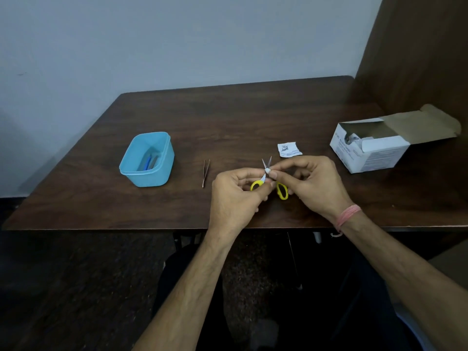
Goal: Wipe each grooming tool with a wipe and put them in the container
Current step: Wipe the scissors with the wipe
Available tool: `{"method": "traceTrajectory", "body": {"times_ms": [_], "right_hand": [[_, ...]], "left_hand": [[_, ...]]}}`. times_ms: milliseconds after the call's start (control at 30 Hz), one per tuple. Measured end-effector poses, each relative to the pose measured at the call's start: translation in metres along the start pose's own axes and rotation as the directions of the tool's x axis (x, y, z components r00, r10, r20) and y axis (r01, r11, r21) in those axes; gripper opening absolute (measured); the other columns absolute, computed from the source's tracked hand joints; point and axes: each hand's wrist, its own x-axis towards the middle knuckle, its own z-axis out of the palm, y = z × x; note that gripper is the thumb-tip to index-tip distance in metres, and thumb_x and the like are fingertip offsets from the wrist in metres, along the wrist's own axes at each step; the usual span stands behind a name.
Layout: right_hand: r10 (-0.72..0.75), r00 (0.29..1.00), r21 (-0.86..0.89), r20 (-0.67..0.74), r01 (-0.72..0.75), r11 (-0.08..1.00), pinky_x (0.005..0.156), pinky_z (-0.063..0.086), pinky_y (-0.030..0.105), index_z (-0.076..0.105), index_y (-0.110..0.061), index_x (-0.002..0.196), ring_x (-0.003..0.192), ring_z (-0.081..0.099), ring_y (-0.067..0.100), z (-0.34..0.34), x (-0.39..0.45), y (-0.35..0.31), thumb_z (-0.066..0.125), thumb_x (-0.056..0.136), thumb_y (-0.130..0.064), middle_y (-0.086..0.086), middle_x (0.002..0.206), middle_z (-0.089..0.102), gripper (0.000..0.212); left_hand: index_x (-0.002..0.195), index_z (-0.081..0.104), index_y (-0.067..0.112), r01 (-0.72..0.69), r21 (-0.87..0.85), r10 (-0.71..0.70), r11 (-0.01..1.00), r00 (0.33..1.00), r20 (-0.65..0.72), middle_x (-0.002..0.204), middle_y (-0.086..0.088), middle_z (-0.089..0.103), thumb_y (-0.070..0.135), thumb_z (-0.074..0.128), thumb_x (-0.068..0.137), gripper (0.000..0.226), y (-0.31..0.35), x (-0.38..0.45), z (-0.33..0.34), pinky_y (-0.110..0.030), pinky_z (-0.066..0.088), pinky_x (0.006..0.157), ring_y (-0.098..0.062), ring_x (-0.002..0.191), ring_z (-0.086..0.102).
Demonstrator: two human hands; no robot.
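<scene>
Left hand (pixel 234 196): fingers grip small yellow-handled scissors (pixel 268 182) above counter's near edge, blades parted for access. Right hand (pixel 314 183): pinches, seemingly, white wipe (pixel 267 171) round blade. Blue plastic container (pixel 147 159): left, awaiting.

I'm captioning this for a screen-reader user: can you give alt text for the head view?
Two hands hold small yellow-handled scissors above a dark wooden table: the left hand grips a handle while the right hand pinches a white wipe on the blades. Tweezers lie beside a blue container on the left; a torn wipe packet and an open cardboard box sit on the right.
</scene>
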Motion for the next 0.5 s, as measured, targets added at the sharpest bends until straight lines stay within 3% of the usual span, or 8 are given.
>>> {"method": "traceTrajectory", "body": {"times_ms": [100,233,367,500], "right_hand": [[0.002,1.000,-0.001,0.012,-0.002,1.000,0.054,0.042,0.028,0.088,-0.032,0.096,0.050,0.052,0.020,0.0005,-0.0003,-0.0011,0.090,0.092,-0.028,0.002,0.054,0.066,0.006],[0.017,0.999,0.072,0.031,-0.019,0.997,0.057,0.046,0.019,0.087,-0.025,0.094,0.054,0.058,0.016,-0.0026,-0.0001,-0.0018,0.089,0.093,-0.020,-0.008,0.065,0.076,0.005],[-0.001,0.997,0.099,0.072,-0.006,0.995,0.057,0.046,0.022,0.088,-0.025,0.097,0.054,0.058,0.015,-0.0043,0.0011,0.0002,0.089,0.093,-0.026,-0.002,0.081,0.082,0.004],[0.002,0.999,0.098,0.044,-0.006,0.995,0.054,0.045,0.017,0.087,-0.019,0.100,0.051,0.057,0.008,-0.0052,0.0000,0.0020,0.089,0.092,-0.021,-0.015,0.072,0.077,0.008]], "left_hand": [[0.100,0.088,0.028,-0.004,-0.007,0.003,1.000,1.000,-0.031,0.082,0.000,0.084,0.027,0.095,0.092,0.011,-0.0003,-0.0003,0.0000,-0.026,0.052,0.049,-0.011,0.063,0.073],[0.101,0.088,0.029,-0.020,-0.004,0.020,1.000,1.000,0.005,0.087,0.006,0.085,0.028,0.096,0.091,0.013,-0.0010,0.0018,-0.0005,-0.030,0.057,0.055,-0.012,0.069,0.076],[0.100,0.086,0.028,-0.095,0.010,0.095,0.995,0.995,0.009,0.096,0.008,0.086,0.021,0.095,0.090,0.015,-0.0041,0.0039,-0.0005,-0.047,0.068,0.089,-0.020,0.092,0.083],[0.097,0.082,0.030,-0.098,0.078,0.097,0.992,0.995,0.019,0.094,0.012,0.084,0.024,0.093,0.092,0.014,-0.0032,0.0016,0.0018,-0.035,0.065,0.085,-0.011,0.090,0.080]]}}
